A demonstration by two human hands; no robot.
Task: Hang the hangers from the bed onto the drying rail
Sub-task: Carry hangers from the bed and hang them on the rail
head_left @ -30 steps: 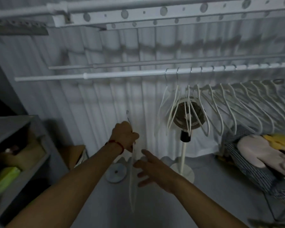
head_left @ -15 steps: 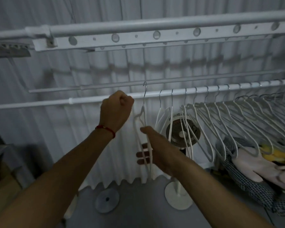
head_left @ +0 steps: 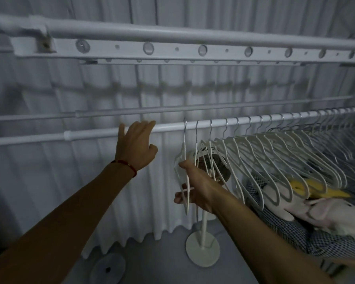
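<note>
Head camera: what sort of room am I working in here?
Probably a home laundry or drying corner: a white drying rail carrying a long row of white plastic hangers, a white pedestal fan behind them, and a white pleated curtain along the back.

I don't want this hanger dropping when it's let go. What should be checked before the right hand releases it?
1. Hook of the leftmost hanger over the rail: ok.
2. Right hand holds the hanger body: ok.
3. Left hand off the hanger, open by the rail: ok.
4. Bare rail to the left for more hangers: ok.
5. Hanger untangled from its neighbour: cannot tell.
</note>
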